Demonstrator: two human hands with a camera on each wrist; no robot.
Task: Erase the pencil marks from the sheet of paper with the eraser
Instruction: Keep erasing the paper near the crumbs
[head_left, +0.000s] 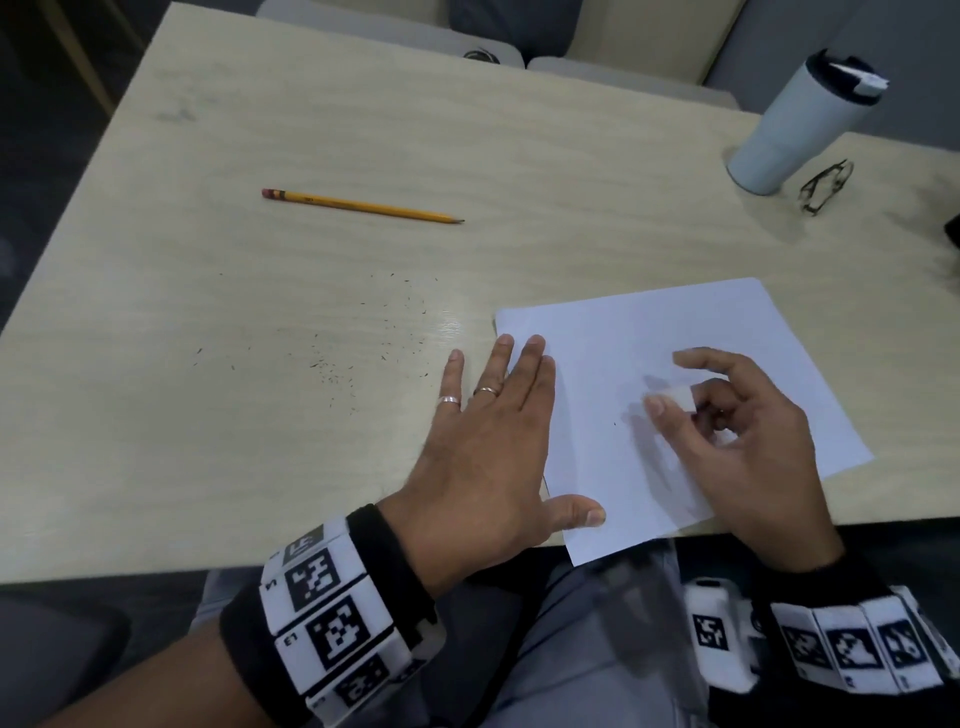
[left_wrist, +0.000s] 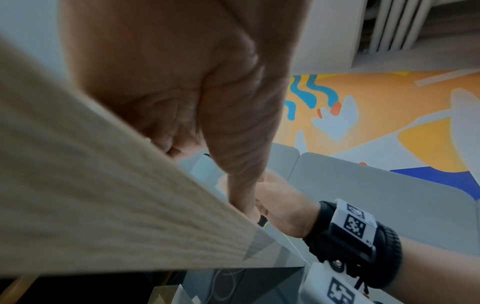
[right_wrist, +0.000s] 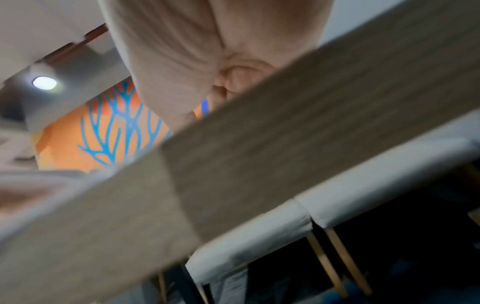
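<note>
Now, white sheet of paper (head_left: 675, 332) nearly blank, left hand (head_left: 488, 447) flat on it, right hand (head_left: 748, 436) pinching white eraser (head_left: 678, 397).

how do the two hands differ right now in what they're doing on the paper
The left hand lies flat with straight fingers, pressing the left edge of the sheet of paper and partly resting on the table. The right hand is curled, pinching the white eraser between thumb and fingers over the sheet's middle. The left hand wears two rings; none shows on the right. Both wear marker-covered wristbands and are over the same sheet.
</note>
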